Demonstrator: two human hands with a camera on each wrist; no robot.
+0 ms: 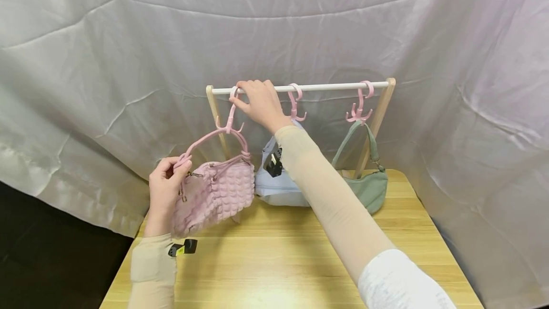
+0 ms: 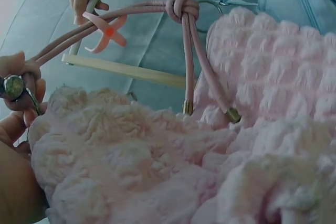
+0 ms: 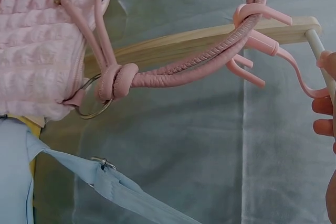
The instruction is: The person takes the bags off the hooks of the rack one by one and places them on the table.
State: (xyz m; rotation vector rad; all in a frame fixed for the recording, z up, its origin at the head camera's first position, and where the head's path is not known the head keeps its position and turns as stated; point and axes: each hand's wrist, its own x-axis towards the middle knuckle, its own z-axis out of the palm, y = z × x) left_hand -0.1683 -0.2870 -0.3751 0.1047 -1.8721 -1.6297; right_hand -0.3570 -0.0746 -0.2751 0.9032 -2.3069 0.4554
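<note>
A pink puffy handbag [image 1: 231,182] hangs by its cord strap [image 3: 194,64] from a pink pronged hook [image 1: 230,120] at the rod's left end. My left hand [image 1: 165,187] pinches the knotted left end of that strap, and the bag body tilts down toward this hand. My right hand [image 1: 261,104] grips the white rod [image 1: 326,87] right beside the hook's upper loop, fingers curled over it. In the right wrist view those fingers [image 3: 324,116] show at the edge, close to the hook. The bag fills much of the left wrist view, partly hiding the left hand.
Behind my right forearm, a light blue bag [image 1: 279,187] hangs from a second pink hook [image 1: 295,104]. A green bag [image 1: 369,190] hangs from a third hook [image 1: 359,106] near the right wooden post [image 1: 381,108]. The rack stands on a wooden table [image 1: 257,261] before grey curtains.
</note>
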